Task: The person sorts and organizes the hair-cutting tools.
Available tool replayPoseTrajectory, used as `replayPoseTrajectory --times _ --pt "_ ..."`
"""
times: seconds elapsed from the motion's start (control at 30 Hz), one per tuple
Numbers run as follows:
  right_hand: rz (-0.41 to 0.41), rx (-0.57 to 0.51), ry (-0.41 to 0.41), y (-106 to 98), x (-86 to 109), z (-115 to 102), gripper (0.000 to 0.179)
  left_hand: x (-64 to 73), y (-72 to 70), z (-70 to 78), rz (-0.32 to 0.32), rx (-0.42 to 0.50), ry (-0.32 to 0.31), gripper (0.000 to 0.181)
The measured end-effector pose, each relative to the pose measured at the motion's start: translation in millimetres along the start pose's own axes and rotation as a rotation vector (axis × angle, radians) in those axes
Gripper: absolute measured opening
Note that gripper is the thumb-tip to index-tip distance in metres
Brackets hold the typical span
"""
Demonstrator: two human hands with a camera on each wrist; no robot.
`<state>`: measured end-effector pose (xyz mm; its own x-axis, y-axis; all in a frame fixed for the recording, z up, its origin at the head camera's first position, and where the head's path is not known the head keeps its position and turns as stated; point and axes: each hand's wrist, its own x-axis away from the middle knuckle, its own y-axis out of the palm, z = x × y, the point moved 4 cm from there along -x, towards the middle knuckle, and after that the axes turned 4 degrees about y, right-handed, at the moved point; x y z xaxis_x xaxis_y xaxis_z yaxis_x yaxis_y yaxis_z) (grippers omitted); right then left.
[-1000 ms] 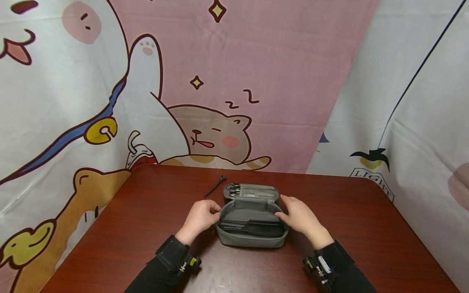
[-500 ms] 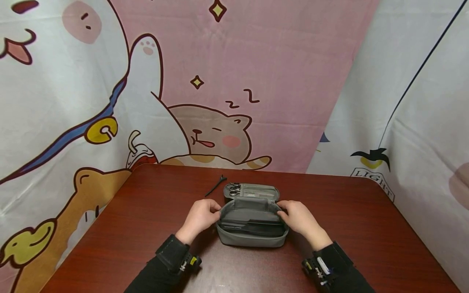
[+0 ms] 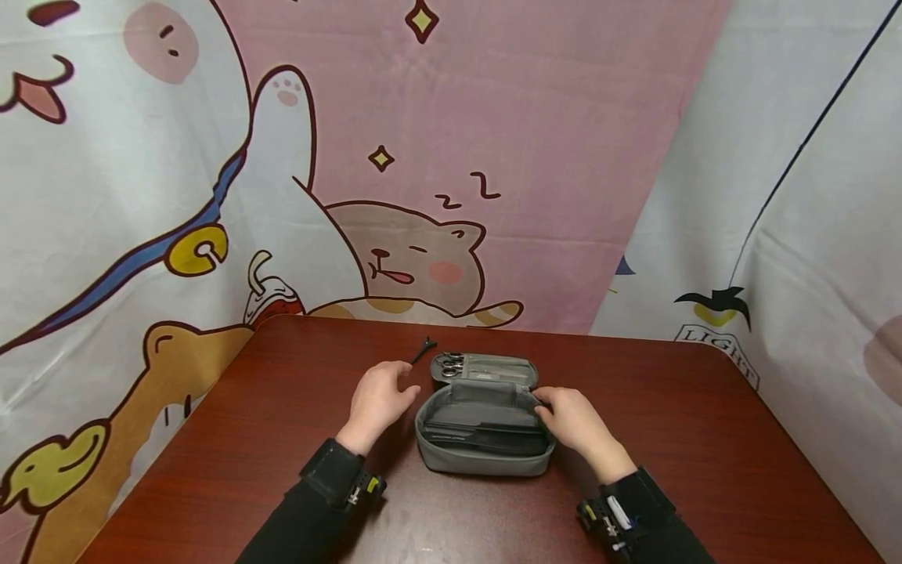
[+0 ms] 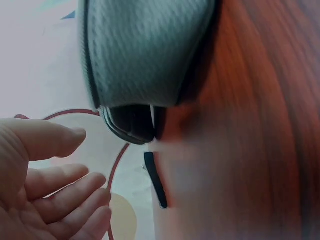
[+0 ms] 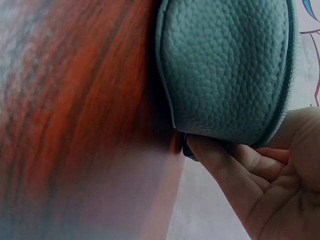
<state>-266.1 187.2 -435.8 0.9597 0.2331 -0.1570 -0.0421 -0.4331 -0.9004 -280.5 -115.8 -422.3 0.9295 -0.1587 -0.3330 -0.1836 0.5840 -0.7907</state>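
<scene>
The grey zippered case [image 3: 486,462] lies unzipped on the table, its lid [image 3: 521,362] folded back behind it. Scissors [image 3: 451,364] show in the lid's clear pocket, and dark flat pieces [image 3: 486,439] lie inside the body. My right hand [image 3: 579,423] pinches the case's right rim near the hinge; in the right wrist view its fingers [image 5: 220,155] are partly behind the case wall. Left of the case, my left hand [image 3: 377,399] is held with fingers loosely bent and nothing in them. Just beyond its fingertips lies a slim black hair clip [image 3: 425,347], partly covered in the head view.
The brown wooden table [image 3: 705,439] extends to both sides of the case. A cartoon-printed cloth [image 3: 550,157] hangs behind the table's back edge. Black straps with small devices [image 3: 362,489] sit on both wrists.
My left hand has let go of the case's left rim and moved left and away from me, toward the hair clip. My right hand first drew closer onto the right rim, then stayed there.
</scene>
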Motion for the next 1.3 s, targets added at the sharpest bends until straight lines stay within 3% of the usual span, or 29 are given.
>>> replayPoseTrajectory --times 0.23,0.5,0.9,1.3 --pt "0.007 -0.013 0.002 -1 1.9 1 0.020 -6.1 3.4 -7.9 0.044 -0.037 0.013 0.045" --pt "0.004 -0.010 0.009 1 1.4 1 0.020 -21.3 13.4 -20.4 0.038 -0.075 -0.005 0.051" --pt "-0.004 -0.019 0.004 -1 1.2 0 0.021 -48.0 28.7 -30.4 -0.057 -0.119 -0.093 0.065" --pt "0.000 -0.012 0.008 -1 1.4 -2 0.021 -55.2 43.1 -40.4 -0.121 -0.157 -0.135 0.072"
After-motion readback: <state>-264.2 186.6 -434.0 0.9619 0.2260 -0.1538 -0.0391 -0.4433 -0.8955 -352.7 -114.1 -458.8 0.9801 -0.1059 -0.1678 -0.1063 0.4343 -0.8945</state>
